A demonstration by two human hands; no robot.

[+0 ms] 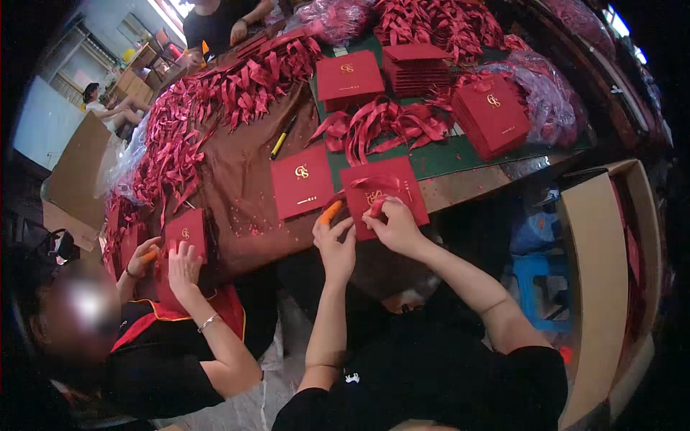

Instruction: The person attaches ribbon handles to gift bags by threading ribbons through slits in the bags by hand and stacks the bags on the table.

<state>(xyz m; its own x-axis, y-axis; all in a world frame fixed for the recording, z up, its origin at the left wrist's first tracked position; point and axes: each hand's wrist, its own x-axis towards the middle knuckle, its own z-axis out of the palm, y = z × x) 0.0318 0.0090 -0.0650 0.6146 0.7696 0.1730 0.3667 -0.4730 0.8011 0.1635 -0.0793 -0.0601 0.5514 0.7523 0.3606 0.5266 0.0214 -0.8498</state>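
Observation:
A red card with gold print [413, 192] lies at the table's near edge, under my hands. My left hand [336, 241], with an orange cover on one fingertip, is at the card's left edge, its fingers bent near a red ribbon [368, 181]. My right hand [394, 224] rests over the card's lower part with thumb and forefinger pinched on the red ribbon. Whether my left fingers hold the ribbon too is unclear. Just left of this card lies another red card [300, 183], flat on the brown cloth.
Stacks of red cards [350, 79] and heaps of red ribbon [230, 93] cover the back. A yellow marker [279, 146] lies on the cloth. A co-worker's hands [185, 267] work at the left; another person stands behind. A cardboard box [593, 287] is at right.

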